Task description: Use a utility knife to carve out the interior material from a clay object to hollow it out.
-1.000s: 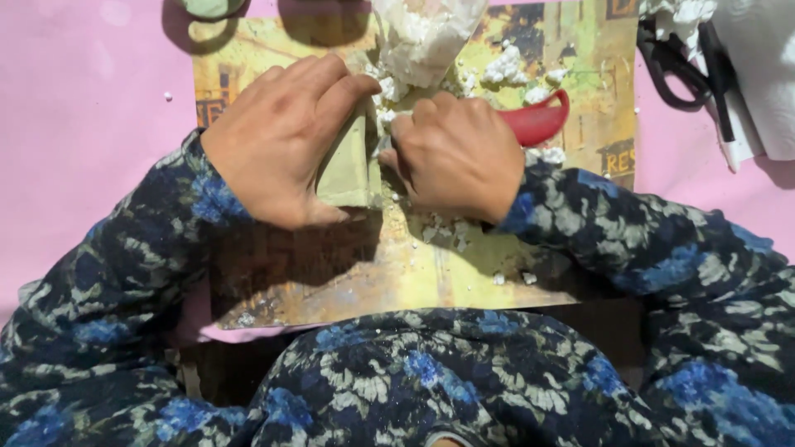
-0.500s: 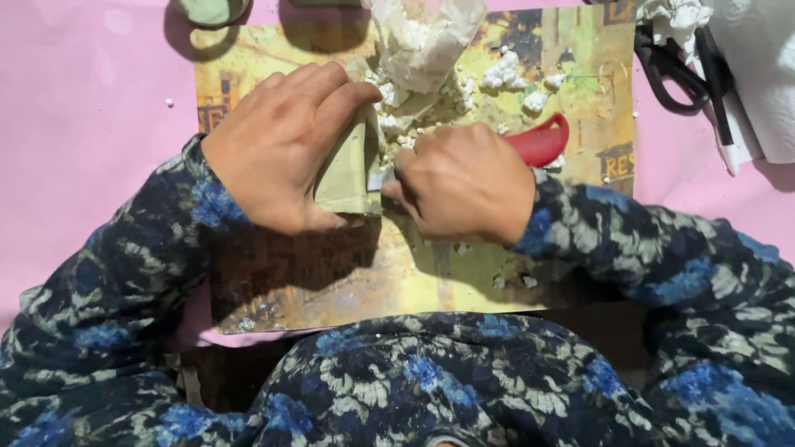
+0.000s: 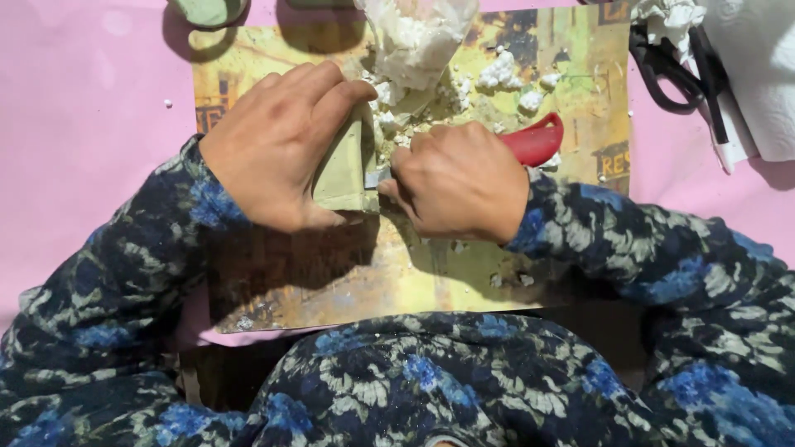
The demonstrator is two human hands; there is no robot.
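My left hand [image 3: 277, 145] lies flat on a pale green slab [image 3: 346, 170] that rests on a yellow printed mat [image 3: 348, 277], pinning it down. My right hand [image 3: 460, 182] is closed around a knife with a red handle [image 3: 534, 139]; a short piece of the blade shows at the slab's right edge, between my two hands. White crumbly lumps [image 3: 505, 74] lie scattered on the mat just beyond my fingers. A clear plastic bag of white material [image 3: 414, 37] stands behind them.
Black-handled scissors [image 3: 675, 70] and white paper towel [image 3: 758, 74] lie at the far right on the pink table cover [image 3: 83, 124]. A green round object [image 3: 207, 10] sits at the top edge. My dark floral sleeves and lap fill the lower view.
My right hand with the knife has drawn slightly toward me along the slab's edge. The left hand has stayed pressed on the slab.
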